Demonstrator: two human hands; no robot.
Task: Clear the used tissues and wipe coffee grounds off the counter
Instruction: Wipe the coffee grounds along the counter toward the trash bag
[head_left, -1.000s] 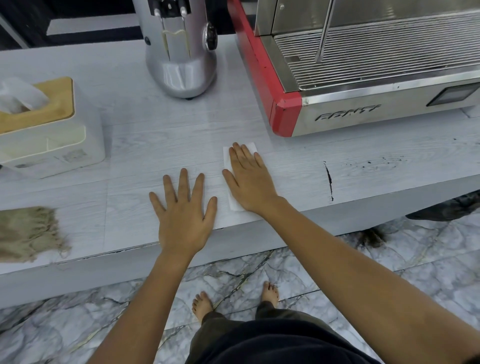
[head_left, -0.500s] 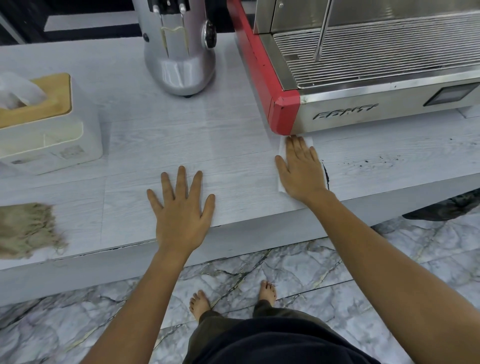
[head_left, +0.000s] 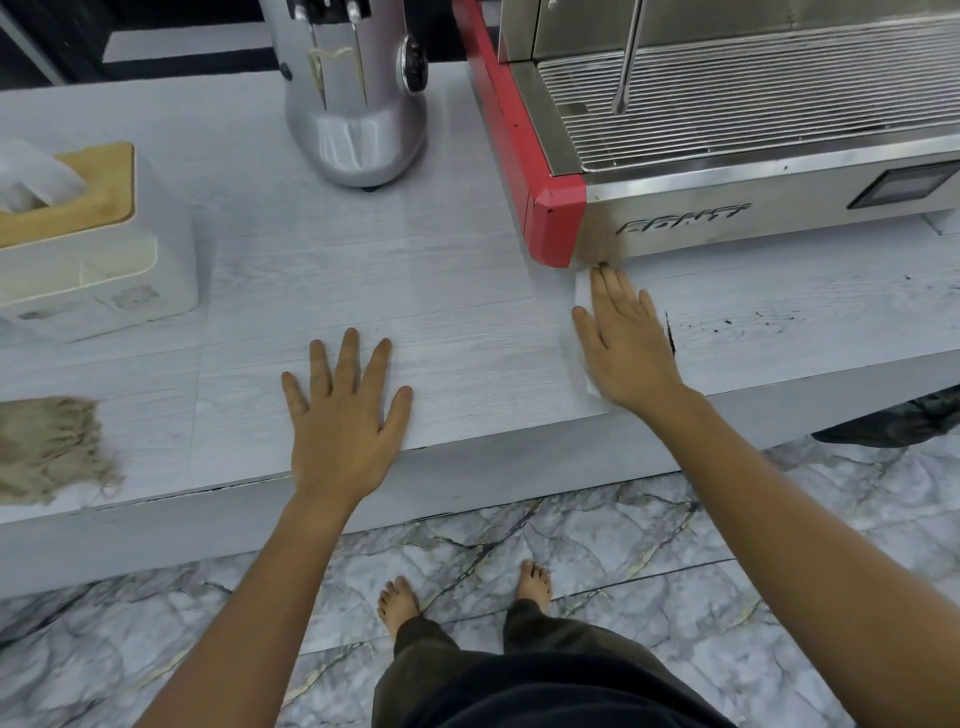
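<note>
The counter (head_left: 322, 270) spans the whole upper half of the view, a pale wood-grain slab with its front edge running from 9 o'clock to 3 o'clock. At 1 o'clock sits the espresso machine (head_left: 727, 156), steel with a red corner; at 12 o'clock the silver coffee grinder (head_left: 358, 104); at 10 o'clock a white tissue box (head_left: 98, 260) with a wooden lid; at 9 o'clock a beige fringed cloth (head_left: 47, 447) near the edge.

The right hand (head_left: 623, 348) lies flat, fingers straight and together, pressing a folded white tissue (head_left: 584, 291) onto the counter; only the tissue's far-left corner and a sliver by the wrist show. Its fingertips nearly touch the machine's red corner. The left hand (head_left: 345, 415) rests flat with fingers spread, holding nothing, apparently as a brace.

The coffee grounds (head_left: 670, 335) lie just beside the right hand's little-finger edge: a thin dark ridge running roughly 12 to 6 o'clock, with loose specks (head_left: 769, 319) scattered farther toward 3 o'clock.

So the mess lies to the right of the pressing hand, and the ridge's long axis is about parallel to the hand's. The right hand is far nearer; a sideways push toward 3 o'clock would meet the ridge broadside. No crumpled tissues are visible.
</note>
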